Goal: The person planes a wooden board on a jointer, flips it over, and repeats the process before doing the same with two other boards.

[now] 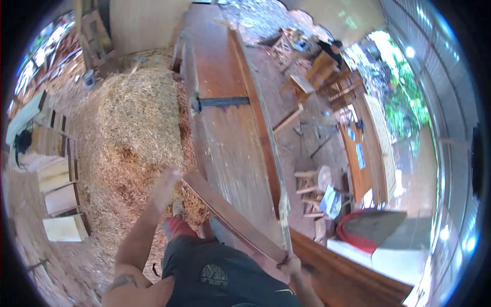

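Observation:
A long wooden board lies slantwise in front of my body, over the near end of a long wooden machine table. My right hand is closed around the board's near right end. Close to the board's far left end is my left hand, smeared by motion; its fingers do not show clearly, and it appears apart from the wood. A dark slot crosses the table farther up, and a raised wooden fence runs along its right side.
A big heap of wood shavings lies left of the table. Stacked wooden blocks stand at far left. To the right are small stools, a leaning wooden panel and a red hose. Another person is at the back right.

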Action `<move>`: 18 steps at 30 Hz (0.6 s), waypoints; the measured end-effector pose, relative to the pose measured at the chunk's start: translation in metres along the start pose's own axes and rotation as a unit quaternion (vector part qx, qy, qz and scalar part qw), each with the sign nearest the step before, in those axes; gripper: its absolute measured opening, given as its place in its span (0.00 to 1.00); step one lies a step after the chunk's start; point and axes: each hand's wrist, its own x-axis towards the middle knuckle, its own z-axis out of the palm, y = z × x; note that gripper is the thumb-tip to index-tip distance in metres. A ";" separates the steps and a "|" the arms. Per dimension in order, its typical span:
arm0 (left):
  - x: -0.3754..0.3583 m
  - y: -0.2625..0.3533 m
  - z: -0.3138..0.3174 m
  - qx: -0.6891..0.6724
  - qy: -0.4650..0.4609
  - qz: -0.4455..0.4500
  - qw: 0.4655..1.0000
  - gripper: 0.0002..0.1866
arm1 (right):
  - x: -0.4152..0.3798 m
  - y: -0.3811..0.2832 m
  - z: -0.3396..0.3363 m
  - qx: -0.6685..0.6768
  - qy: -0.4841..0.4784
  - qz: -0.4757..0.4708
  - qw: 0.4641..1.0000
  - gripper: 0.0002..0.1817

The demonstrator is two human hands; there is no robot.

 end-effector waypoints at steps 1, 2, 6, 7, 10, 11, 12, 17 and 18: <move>-0.016 0.018 0.020 0.087 -0.110 0.015 0.990 0.35 | -0.025 0.028 0.004 0.048 0.029 0.016 0.998 0.42; -0.044 0.067 0.042 0.158 -0.156 -0.021 0.975 0.34 | -0.050 0.067 0.022 0.142 0.087 0.000 0.986 0.36; -0.108 0.080 0.135 0.262 -0.263 0.064 0.926 0.33 | -0.145 0.207 0.074 0.598 0.111 0.180 0.773 0.14; -0.118 0.083 0.157 0.258 -0.286 0.085 0.919 0.32 | -0.165 0.246 0.090 0.618 0.127 0.180 0.755 0.09; -0.136 0.055 0.216 0.236 -0.412 0.141 0.869 0.33 | -0.208 0.257 0.151 0.556 0.336 0.326 0.686 0.12; -0.144 0.046 0.230 0.235 -0.445 0.154 0.851 0.34 | -0.237 0.294 0.195 0.551 0.337 0.382 0.661 0.14; -0.153 0.041 0.239 0.232 -0.477 0.166 0.831 0.34 | -0.256 0.314 0.224 0.544 0.336 0.435 0.634 0.16; -0.179 0.027 0.262 0.313 -0.555 0.121 0.761 0.39 | -0.300 0.304 0.342 0.702 0.276 0.437 0.491 0.21; -0.177 0.026 0.267 0.333 -0.540 0.137 0.761 0.40 | -0.300 0.317 0.371 0.709 0.251 0.446 0.485 0.24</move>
